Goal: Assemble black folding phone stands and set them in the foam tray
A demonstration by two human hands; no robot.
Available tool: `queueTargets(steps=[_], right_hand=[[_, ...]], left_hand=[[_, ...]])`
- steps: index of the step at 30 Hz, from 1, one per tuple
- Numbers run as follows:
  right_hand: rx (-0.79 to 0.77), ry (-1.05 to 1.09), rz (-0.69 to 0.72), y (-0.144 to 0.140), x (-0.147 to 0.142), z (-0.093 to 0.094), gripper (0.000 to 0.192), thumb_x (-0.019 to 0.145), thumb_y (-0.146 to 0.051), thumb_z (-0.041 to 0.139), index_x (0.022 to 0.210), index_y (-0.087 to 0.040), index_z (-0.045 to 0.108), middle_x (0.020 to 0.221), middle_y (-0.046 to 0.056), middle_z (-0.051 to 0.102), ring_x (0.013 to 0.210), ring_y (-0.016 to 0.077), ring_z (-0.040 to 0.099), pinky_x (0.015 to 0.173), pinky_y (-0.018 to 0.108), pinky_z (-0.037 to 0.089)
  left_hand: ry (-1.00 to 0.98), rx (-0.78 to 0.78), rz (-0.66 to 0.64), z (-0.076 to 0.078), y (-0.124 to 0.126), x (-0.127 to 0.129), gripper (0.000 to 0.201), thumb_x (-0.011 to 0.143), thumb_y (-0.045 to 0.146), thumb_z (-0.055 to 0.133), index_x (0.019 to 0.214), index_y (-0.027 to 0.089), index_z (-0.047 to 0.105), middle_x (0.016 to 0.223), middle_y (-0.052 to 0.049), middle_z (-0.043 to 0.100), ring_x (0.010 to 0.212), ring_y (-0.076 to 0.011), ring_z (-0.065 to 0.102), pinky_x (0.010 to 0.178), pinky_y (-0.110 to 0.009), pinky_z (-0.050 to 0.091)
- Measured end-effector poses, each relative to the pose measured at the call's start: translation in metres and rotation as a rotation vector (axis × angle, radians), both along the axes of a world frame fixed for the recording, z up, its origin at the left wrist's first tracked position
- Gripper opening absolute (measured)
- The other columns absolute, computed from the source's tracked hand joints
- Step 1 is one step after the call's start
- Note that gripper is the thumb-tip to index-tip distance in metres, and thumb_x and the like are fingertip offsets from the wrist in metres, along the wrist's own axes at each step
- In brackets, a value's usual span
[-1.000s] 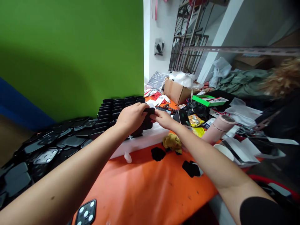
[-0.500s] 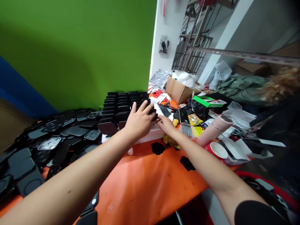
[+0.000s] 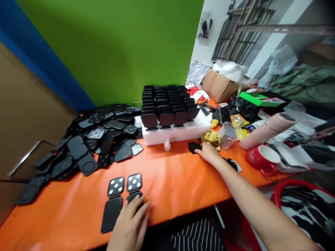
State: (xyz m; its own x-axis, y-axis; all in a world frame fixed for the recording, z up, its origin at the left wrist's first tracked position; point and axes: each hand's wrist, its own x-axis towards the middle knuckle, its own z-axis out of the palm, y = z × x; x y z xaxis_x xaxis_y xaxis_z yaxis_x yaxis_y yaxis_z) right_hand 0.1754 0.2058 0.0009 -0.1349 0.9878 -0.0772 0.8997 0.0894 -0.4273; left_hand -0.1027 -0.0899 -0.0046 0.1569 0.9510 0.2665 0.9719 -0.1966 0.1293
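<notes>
Left hand [image 3: 131, 223] lies flat, fingers spread on a near black case [image 3: 134, 190]. Right hand [image 3: 208, 153] pinches a black pad [image 3: 194, 147]; best lifted by its edge.

Orange counter [image 3: 178, 177]: heap of black plates [image 3: 86, 139] left, white foam block [image 3: 178, 134] centre, red mug [image 3: 260, 158], pink tube [image 3: 267, 130] right.

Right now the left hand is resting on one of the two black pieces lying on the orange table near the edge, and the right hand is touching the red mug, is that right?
Not quite. In the head view the right hand touches a small black piece by the yellow cloth; the red mug stands apart from it. The left hand does rest on one of the two black pieces on the orange table.
</notes>
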Motion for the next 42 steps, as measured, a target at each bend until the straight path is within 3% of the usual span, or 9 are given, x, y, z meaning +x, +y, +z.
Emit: queueTargets(steps=[5, 10, 15, 20, 26, 33, 42], right_hand=[[0.029, 0.238, -0.025, -0.022, 0.000, 0.009, 0.018, 0.079, -0.034, 0.043, 0.080, -0.016, 0.047, 0.082, 0.008, 0.054, 0.080, 0.0212, 0.053, 0.073, 0.033, 0.040], [-0.122, 0.484, 0.067, -0.067, -0.031, 0.016, 0.025, 0.079, -0.043, 0.039, 0.080, -0.019, 0.045, 0.062, -0.002, 0.047, 0.049, 0.0117, 0.046, 0.049, 0.024, 0.040], [-0.398, 0.722, 0.312, -0.096, -0.085, 0.014, 0.020, 0.079, -0.037, 0.046, 0.075, -0.017, 0.049, 0.055, -0.005, 0.043, 0.046, 0.0087, 0.042, 0.045, 0.020, 0.038], [-0.424, 0.674, 0.414, -0.098, -0.118, 0.000, 0.016, 0.078, -0.029, 0.049, 0.071, -0.016, 0.052, 0.060, -0.003, 0.049, 0.053, 0.0091, 0.046, 0.051, 0.020, 0.037], [-0.340, 0.551, 0.472, -0.098, -0.130, -0.010, 0.016, 0.080, -0.026, 0.048, 0.069, -0.016, 0.053, 0.065, -0.002, 0.053, 0.062, 0.0110, 0.049, 0.058, 0.021, 0.037], [-0.244, 0.426, 0.548, -0.096, -0.137, -0.005, 0.014, 0.082, -0.022, 0.049, 0.070, -0.016, 0.055, 0.069, 0.000, 0.057, 0.067, 0.0123, 0.052, 0.061, 0.022, 0.036], [-0.172, 0.328, 0.543, -0.100, -0.138, -0.003, 0.014, 0.084, -0.022, 0.047, 0.075, -0.017, 0.057, 0.076, 0.002, 0.060, 0.072, 0.0137, 0.054, 0.064, 0.023, 0.038]], left_hand=[[0.042, -0.071, 0.078, -0.010, -0.003, 0.009, 0.036, 0.083, 0.031, 0.047, 0.118, 0.025, 0.052, 0.127, -0.008, 0.050, 0.118, -0.0305, 0.042, 0.092, -0.056, 0.037], [-0.063, -0.137, -0.078, -0.009, 0.012, 0.019, 0.037, 0.085, 0.025, 0.042, 0.121, 0.020, 0.048, 0.126, -0.007, 0.050, 0.121, -0.0284, 0.039, 0.096, -0.053, 0.034], [-0.109, -0.209, -0.218, -0.006, 0.030, 0.031, 0.040, 0.085, 0.017, 0.037, 0.124, 0.021, 0.046, 0.129, -0.006, 0.048, 0.121, -0.0267, 0.039, 0.097, -0.054, 0.033], [-0.090, -0.211, -0.182, -0.010, 0.033, 0.034, 0.046, 0.085, 0.015, 0.034, 0.131, 0.020, 0.037, 0.139, -0.008, 0.031, 0.124, -0.0245, 0.034, 0.100, -0.049, 0.031], [-0.106, -0.209, -0.172, -0.014, 0.035, 0.033, 0.044, 0.086, 0.017, 0.035, 0.130, 0.020, 0.038, 0.136, -0.007, 0.037, 0.123, -0.0241, 0.036, 0.100, -0.048, 0.033], [-0.093, -0.232, -0.166, -0.013, 0.036, 0.032, 0.047, 0.085, 0.016, 0.035, 0.132, 0.021, 0.035, 0.138, -0.005, 0.035, 0.124, -0.0232, 0.035, 0.100, -0.046, 0.033], [-0.133, -0.196, -0.157, -0.013, 0.035, 0.033, 0.048, 0.084, 0.014, 0.037, 0.131, 0.022, 0.036, 0.137, -0.005, 0.037, 0.123, -0.0237, 0.037, 0.099, -0.047, 0.034]])
